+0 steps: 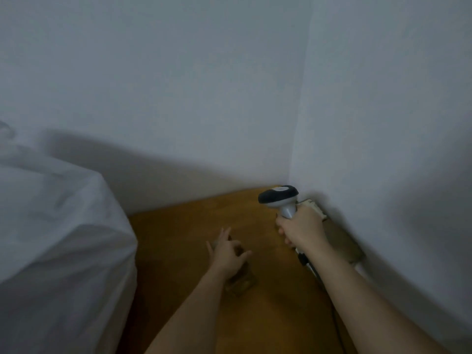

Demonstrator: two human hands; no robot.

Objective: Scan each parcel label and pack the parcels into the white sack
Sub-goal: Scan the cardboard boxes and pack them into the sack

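Two hands are seen: the left hand and the right hand. One scanner is counted. Two brown parcels can be made out: one small parcel under the left hand, one flat parcel by the wall (both are blurred). One white sack is seen. One wooden counter is counted.

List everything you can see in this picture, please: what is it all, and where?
Table: one, brown wood, set in the wall corner.
Sack: one, white, at the table's left edge.
Small parcel: one, brown, blurred, mid-table under the left hand.
Flat parcel: one, brown, by the right wall behind the right hand.
Scanner: one, grey with dark head, held upright.
Walls: two, white.
Hands: left open over the small parcel; right gripping the scanner.
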